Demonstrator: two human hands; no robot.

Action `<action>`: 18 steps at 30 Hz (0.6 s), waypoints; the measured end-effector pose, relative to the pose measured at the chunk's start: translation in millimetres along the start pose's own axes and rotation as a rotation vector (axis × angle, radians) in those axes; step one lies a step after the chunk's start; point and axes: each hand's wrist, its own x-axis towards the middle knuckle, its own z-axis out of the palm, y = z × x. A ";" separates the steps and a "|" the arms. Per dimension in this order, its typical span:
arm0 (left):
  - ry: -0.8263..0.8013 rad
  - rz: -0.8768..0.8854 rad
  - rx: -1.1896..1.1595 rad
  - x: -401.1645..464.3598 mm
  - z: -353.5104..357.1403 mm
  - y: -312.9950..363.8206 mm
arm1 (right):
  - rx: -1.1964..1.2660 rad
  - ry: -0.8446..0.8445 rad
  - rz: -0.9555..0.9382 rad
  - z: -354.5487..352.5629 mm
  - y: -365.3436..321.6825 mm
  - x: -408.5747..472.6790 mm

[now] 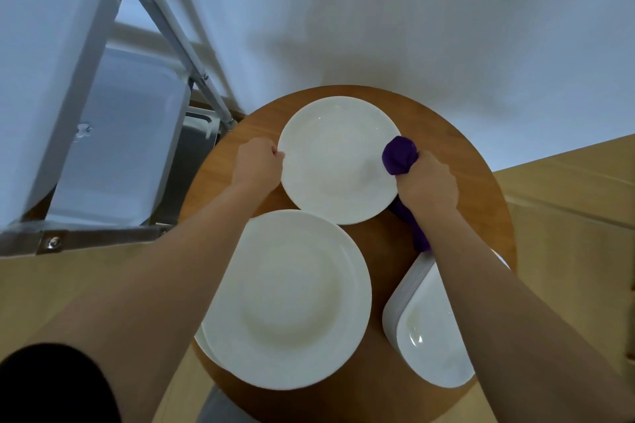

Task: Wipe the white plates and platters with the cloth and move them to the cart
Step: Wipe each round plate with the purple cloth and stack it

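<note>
A round white plate (335, 158) sits at the far side of the round wooden table (446, 148). My left hand (256, 165) grips its left rim. My right hand (427, 182) holds a bunched purple cloth (400, 154) against the plate's right edge, and the cloth's tail hangs under my wrist. Nearer to me lies a stack of round white plates (288, 299). At the near right stands a stack of white rectangular platters (426, 330), partly hidden by my right forearm.
A metal cart (202, 79) with white plastic bins (123, 134) stands to the left of the table, its lower steel shelf (192, 137) showing beside the table edge. A white wall rises behind the table. Light wooden flooring surrounds it.
</note>
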 end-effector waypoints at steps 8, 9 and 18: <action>-0.057 0.059 -0.149 -64.6 -32.9 -23.4 | 0.326 0.131 -0.065 -30.3 7.9 -36.5; -0.034 0.075 -0.112 -80.2 -36.8 -33.6 | 0.406 0.131 -0.072 -32.9 7.4 -45.3; 0.091 -0.205 -0.085 -192.8 -25.7 -97.3 | 0.898 0.073 -0.098 -16.7 13.0 -127.2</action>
